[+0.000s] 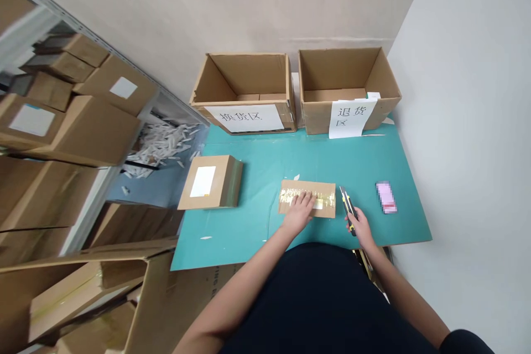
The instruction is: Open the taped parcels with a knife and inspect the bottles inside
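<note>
A small flat cardboard parcel (309,194) sealed with shiny tape lies on the teal table (265,232) in front of me. My left hand (297,211) rests flat on its near left part, fingers spread. My right hand (360,228) is closed round the handle of a yellow-and-black utility knife (347,207), whose blade end points away from me just right of the parcel. The knife tip is close to the parcel's right edge but apart from it.
A larger labelled box (212,182) sits at the table's left edge. Two open cartons with paper signs (249,94) (346,88) stand at the back. A pink phone-like object (386,197) lies right. Stacked boxes (74,121) fill the shelves on the left.
</note>
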`<state>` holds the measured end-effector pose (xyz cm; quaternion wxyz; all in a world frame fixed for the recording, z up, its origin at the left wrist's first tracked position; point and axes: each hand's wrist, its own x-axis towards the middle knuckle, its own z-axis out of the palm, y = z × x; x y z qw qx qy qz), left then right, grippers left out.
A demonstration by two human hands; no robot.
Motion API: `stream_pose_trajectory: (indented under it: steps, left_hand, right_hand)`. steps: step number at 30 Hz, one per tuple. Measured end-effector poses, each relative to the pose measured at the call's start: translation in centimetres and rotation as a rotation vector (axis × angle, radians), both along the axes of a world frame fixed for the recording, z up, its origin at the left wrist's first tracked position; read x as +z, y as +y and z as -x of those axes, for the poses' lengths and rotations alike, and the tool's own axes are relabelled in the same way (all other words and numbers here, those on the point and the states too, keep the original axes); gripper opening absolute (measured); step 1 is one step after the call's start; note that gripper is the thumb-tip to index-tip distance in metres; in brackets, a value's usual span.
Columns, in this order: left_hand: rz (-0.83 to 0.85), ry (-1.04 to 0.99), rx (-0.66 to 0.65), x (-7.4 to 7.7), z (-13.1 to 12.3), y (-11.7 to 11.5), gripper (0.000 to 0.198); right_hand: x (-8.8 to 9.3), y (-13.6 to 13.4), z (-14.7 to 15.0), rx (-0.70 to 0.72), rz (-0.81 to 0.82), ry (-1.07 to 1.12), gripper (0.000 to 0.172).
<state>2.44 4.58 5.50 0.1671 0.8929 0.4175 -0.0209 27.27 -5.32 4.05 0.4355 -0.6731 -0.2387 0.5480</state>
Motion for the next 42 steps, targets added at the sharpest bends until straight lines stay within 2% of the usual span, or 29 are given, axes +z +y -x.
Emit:
stream_pose_trajectory:
  steps: [7,14,22,25,32,42]
  left_hand:
    - [-0.057,-0.059,-0.041,0.2,0.4,0.7,0.078]
    - [-0.082,-0.107,-0.06,-0.2,0.8,1.2,0.074]
    - [-0.169,-0.194,-0.058,-3.1,1.7,1.0,0.077]
    - [-0.173,-0.201,-0.06,-3.7,1.7,0.9,0.08]
    - [-0.169,-0.183,-0.047,-3.8,1.6,0.6,0.08]
    - [-0.176,-0.198,-0.057,-4.0,1.6,0.5,0.078]
  right_hand:
    - [0.1,0.8,-3.3,0.247,0.04,-0.091,0.057]
    - [0.0,1.1,-3.9,0.275,0.084,-0.114,0.061]
    - [1.1,1.5,-4.2,0.378,0.155,-0.092,0.071]
    - [1.8,1.6,-4.2,0.427,0.152,-0.096,0.074]
    - [2.6,1.4,-4.0,0.457,0.165,-0.112,0.069]
    - [1.9,0.0,-3.8,0.471,0.209,-0.113,0.066]
